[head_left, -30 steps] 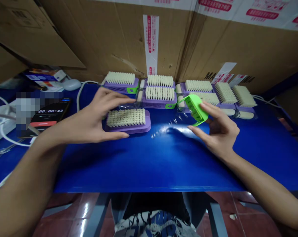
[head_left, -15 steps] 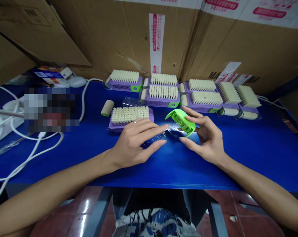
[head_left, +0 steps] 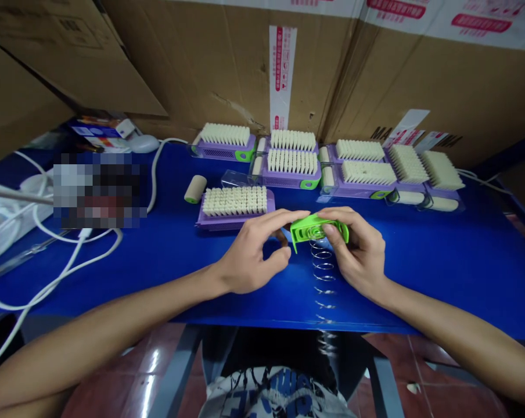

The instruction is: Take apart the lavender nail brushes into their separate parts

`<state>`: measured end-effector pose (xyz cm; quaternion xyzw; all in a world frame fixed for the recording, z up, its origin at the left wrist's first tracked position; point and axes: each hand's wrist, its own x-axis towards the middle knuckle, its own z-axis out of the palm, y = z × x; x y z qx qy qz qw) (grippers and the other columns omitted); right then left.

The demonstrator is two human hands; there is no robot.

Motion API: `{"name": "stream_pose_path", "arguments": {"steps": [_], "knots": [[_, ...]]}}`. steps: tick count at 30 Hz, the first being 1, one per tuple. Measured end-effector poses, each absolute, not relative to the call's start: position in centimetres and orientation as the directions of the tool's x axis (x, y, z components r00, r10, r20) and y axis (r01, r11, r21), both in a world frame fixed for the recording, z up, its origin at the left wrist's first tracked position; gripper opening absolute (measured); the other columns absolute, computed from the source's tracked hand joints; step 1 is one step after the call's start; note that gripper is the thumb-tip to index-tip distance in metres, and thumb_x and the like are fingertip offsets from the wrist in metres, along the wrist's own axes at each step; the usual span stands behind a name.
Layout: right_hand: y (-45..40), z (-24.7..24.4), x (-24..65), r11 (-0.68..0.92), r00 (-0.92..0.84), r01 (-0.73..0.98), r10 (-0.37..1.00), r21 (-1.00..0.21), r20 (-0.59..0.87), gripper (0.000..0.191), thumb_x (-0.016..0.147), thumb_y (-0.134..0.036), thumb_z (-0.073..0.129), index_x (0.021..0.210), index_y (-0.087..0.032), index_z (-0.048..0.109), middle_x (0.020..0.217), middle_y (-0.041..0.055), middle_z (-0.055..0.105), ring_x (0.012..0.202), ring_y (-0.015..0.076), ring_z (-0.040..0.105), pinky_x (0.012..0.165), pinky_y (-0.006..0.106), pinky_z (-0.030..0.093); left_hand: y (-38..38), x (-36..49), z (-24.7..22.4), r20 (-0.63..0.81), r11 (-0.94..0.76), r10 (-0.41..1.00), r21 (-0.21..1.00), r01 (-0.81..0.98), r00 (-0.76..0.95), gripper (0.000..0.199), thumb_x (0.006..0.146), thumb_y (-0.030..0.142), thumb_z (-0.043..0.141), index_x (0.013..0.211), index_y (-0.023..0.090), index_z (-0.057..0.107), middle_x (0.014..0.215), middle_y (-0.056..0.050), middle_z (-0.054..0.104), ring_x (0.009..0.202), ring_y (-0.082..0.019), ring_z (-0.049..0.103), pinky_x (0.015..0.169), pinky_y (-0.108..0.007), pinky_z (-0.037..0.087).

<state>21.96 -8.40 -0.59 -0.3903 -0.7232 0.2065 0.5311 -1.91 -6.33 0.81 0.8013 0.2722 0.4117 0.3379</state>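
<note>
A bright green plastic end cap is in my right hand, with the thumb on its near face and the fingers over the top. From the cap's underside a long metal coil spring stretches down past the table's front edge. My left hand is at the cap's left end. Its index fingertip rests at the top edge, while the thumb stays apart below. Just behind my left hand lies a purple brush block with cream bristles. A cream roller with a green end stands beside that block.
Several purple bristle brushes line the back of the blue table, against cardboard boxes. A clear plastic piece lies behind the near brush. White cables and a pale mouse are at left.
The cap has turned and my right hand has closed more firmly on it. The spring now hangs down below it. My left fingers have moved right and up to the cap's edge.
</note>
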Motion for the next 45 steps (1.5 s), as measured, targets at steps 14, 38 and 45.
{"name": "stream_pose_path", "arguments": {"steps": [14, 38, 45], "knots": [[-8.0, 0.0, 21.7, 0.679, -0.365, 0.407, 0.734, -0.610, 0.573, 0.018, 0.111, -0.018, 0.065, 0.126, -0.025, 0.073, 0.108, 0.0075, 0.076, 0.095, 0.0201, 0.073, 0.081, 0.035, 0.061, -6.8, -0.8, 0.7, 0.237, -0.327, 0.885, 0.929, 0.173, 0.402, 0.010, 0.088, 0.019, 0.083, 0.096, 0.015, 0.082, 0.087, -0.005, 0.086, 0.071, -0.017, 0.080, 0.067, -0.027, 0.066], [-7.0, -0.6, 22.4, 0.614, -0.415, 0.366, 0.780, -0.699, 0.468, 0.021, 0.113, -0.034, 0.068, 0.130, -0.026, 0.078, 0.108, 0.0051, 0.080, 0.090, 0.0187, 0.074, 0.078, 0.032, 0.058, -6.2, -1.1, 0.7, 0.194, -0.301, 0.879, 0.935, 0.189, 0.436, 0.012, 0.082, 0.017, 0.079, 0.093, 0.015, 0.077, 0.079, -0.002, 0.080, 0.064, -0.013, 0.074, 0.059, -0.021, 0.061], [-6.9, -0.5, 22.8, 0.741, -0.504, 0.383, 0.668, -0.552, 0.547, 0.037, 0.114, -0.027, 0.063, 0.151, -0.027, 0.067, 0.111, 0.0082, 0.077, 0.095, 0.0212, 0.074, 0.082, 0.034, 0.062, -6.1, -1.7, 0.7, 0.240, -0.367, 0.857, 0.905, 0.213, 0.456, 0.016, 0.086, 0.015, 0.080, 0.100, 0.016, 0.086, 0.087, -0.003, 0.086, 0.072, -0.015, 0.079, 0.070, -0.024, 0.066]]}}
